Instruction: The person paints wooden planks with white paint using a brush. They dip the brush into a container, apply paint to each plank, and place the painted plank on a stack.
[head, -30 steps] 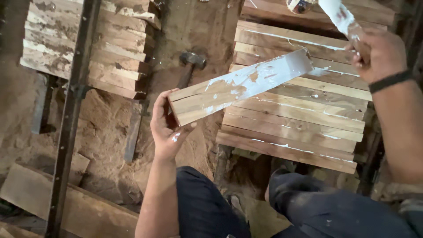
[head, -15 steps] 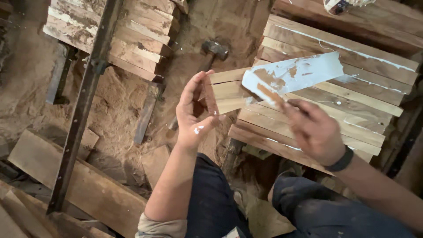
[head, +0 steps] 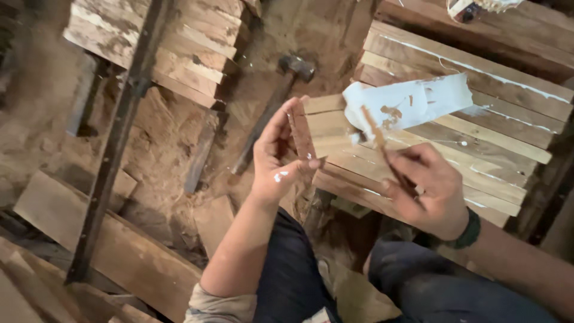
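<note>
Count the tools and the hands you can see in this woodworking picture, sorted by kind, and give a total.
Dark-headed hammer with wooden handle, lying on the sawdust floor: 1
Thin wooden spreading stick, held in the right hand: 1
Bare hands, left hand and right hand: 2
Total: 4

Near end of thin wooden spreading stick hidden inside right hand. White-smeared object cut off by top edge, kind not discernible. Lower handle of dark-headed hammer covered by left hand.
</note>
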{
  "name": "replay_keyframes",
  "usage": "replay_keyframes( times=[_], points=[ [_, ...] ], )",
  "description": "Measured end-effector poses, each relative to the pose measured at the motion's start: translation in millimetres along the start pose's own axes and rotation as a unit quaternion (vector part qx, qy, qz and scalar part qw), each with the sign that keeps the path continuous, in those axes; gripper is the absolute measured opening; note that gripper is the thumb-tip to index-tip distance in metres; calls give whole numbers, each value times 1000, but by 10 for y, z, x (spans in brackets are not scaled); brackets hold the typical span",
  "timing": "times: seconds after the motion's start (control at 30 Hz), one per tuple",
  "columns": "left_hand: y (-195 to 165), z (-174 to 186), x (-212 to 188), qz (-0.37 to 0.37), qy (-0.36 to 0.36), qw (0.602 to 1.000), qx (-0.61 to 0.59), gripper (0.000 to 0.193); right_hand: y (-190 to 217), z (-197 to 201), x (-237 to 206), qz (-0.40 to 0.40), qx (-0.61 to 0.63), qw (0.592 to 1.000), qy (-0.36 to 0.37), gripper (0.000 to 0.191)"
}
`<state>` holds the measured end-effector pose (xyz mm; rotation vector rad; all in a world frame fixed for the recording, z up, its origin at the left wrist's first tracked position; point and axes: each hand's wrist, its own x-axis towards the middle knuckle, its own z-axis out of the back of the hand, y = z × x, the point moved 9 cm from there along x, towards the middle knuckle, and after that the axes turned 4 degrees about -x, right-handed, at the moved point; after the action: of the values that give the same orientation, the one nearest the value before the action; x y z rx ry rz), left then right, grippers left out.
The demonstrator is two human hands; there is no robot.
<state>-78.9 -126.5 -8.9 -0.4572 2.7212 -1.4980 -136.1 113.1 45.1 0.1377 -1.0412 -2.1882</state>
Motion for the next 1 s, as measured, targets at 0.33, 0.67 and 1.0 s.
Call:
replay_keyframes(
  times=[0.33, 0.67, 1.0],
  points=[
    [33, 2, -59, 21, -11, 1000, -1, 98, 870, -35, 414, 146, -45, 988, 12, 39],
    [32, 1, -49, 26, -23, 999, 7, 97, 641, -33, 175, 147, -26, 989, -2, 45],
    [109, 21, -70, -1, -20, 1000, -11, 98, 487, -19, -54, 215, -56, 975, 20, 40]
  ],
)
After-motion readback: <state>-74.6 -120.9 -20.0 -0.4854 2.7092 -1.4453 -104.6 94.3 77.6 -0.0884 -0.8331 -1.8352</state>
